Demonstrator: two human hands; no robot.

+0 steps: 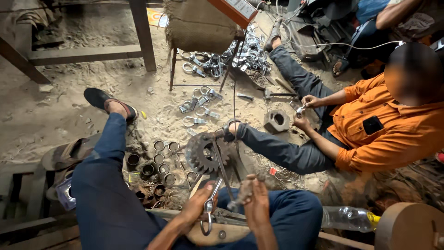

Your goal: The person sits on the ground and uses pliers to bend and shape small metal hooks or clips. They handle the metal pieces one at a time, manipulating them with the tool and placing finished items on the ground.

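Two hands work one small job at the near edge of the scene — the left hand has its fingers pinching a metal ring clamp, its loop hanging below the palm, while the right hand has its fingers closed round a short grey metal piece just beside it, both held above the lap of a person seated on the sandy floor.

About nine short metal sleeves stand on end in the dirt to the left of the hands, by the person's knee. One toothed gear sits just beyond the hands, one large hex nut lies to the right of it, and one plastic bottle rests on its side at near right. Roughly ten loose clamps are scattered mid-floor, with a far heap too tangled to count.

A co-worker in an orange shirt handles another small part to the right.

The risks, as judged here: the clamp could slip from the pinch and vanish into sand and clutter, the fingers could get nipped between the two metal pieces, and a shifted knee could topple the sleeves.
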